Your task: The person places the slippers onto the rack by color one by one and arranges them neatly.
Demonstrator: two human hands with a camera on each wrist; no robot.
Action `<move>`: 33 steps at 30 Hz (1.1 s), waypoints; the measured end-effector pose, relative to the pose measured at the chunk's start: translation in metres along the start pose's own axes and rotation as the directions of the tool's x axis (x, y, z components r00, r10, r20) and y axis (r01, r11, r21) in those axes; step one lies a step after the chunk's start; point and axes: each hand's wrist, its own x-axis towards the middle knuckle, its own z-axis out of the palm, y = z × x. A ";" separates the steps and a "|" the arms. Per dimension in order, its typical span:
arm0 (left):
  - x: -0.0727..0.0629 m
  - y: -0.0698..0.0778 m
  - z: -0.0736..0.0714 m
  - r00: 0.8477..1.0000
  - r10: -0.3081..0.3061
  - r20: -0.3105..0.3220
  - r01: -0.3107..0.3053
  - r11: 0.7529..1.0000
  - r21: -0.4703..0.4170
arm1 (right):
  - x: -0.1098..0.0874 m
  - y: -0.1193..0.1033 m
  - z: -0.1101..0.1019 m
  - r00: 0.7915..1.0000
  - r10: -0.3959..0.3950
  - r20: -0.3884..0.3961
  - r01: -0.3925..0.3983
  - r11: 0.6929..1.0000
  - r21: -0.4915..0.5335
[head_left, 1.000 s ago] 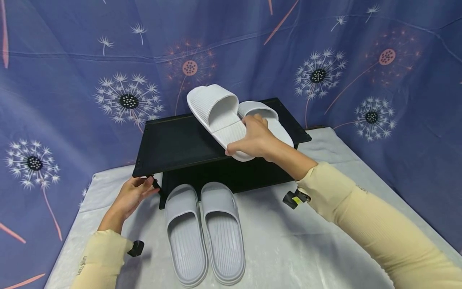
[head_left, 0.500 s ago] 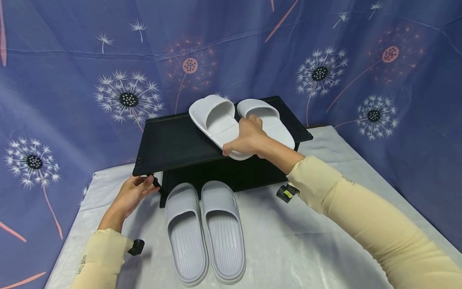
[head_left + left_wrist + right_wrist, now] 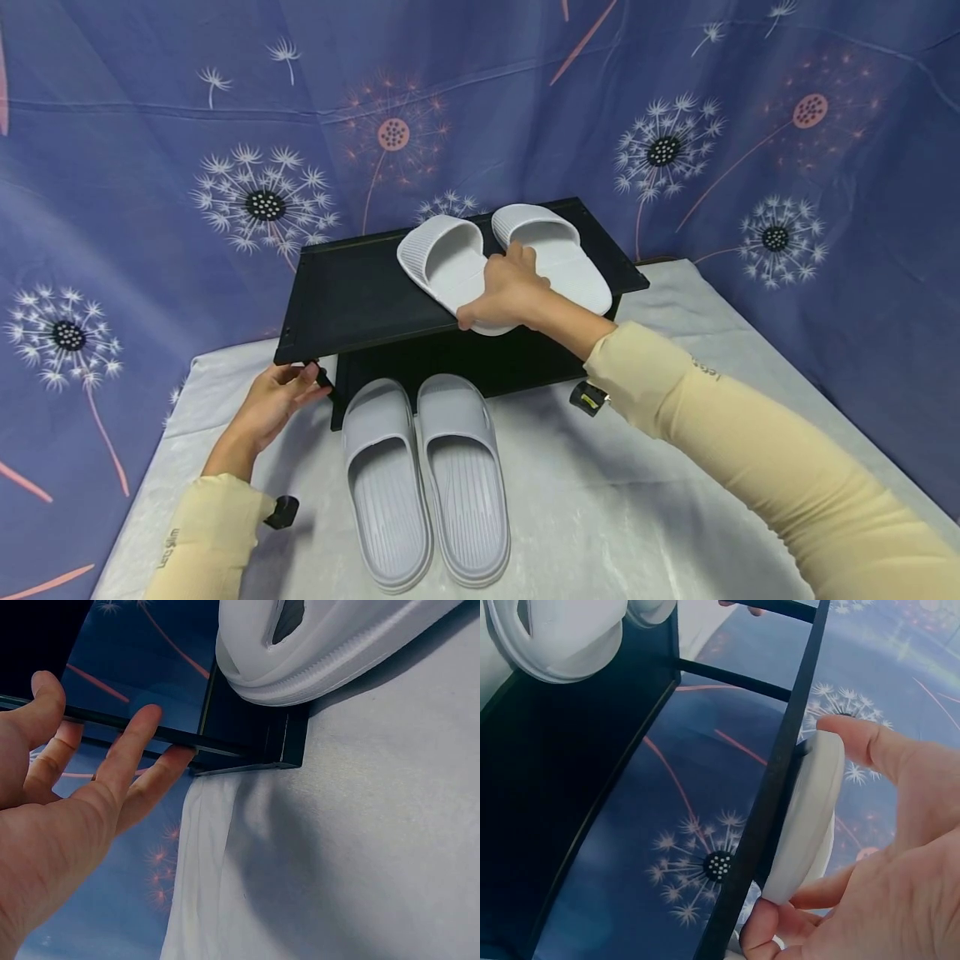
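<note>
A black two-tier shoe rack stands by the backdrop. My right hand grips a white slide slipper by its heel, thumb on one side and fingers on the other. This slipper lies over the top shelf, toe to the back, with its heel past the front edge; the right wrist view shows the heel close against the rack's edge. Right beside it sits a second white slipper, partly behind my hand and forearm. My left hand holds the side bar under the shelf's left end.
A pair of grey slippers, the left one and the right one, stands in front of the rack, toes toward it. White cloth covers the surface beneath. A blue curtain with dandelion prints hangs close behind.
The white slipper in my right hand has come down and its toe has lowered onto the top shelf, beside the other white one. My left hand stays in place.
</note>
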 end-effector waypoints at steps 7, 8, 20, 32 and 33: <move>0.000 -0.001 0.001 1.000 0.001 0.001 -0.001 1.000 -0.001 | 0.004 0.000 0.007 1.000 -0.004 -0.019 0.003 0.999 -0.034; 0.001 -0.001 0.001 1.000 0.001 0.002 -0.001 1.000 -0.005 | 0.004 -0.001 0.008 1.000 -0.003 -0.024 0.002 0.999 -0.040; 0.001 -0.001 0.000 1.000 0.001 0.006 -0.001 1.000 -0.008 | -0.001 -0.003 0.011 0.997 -0.071 -0.010 0.069 0.985 -0.157; 0.003 -0.003 -0.001 1.000 0.022 0.015 -0.022 0.999 -0.032 | -0.035 -0.001 0.012 0.973 -0.192 -0.130 0.173 0.974 -0.149; 0.003 -0.003 -0.001 1.000 0.023 0.015 -0.022 0.999 -0.033 | -0.038 0.000 0.012 0.970 -0.198 -0.138 0.179 0.974 -0.143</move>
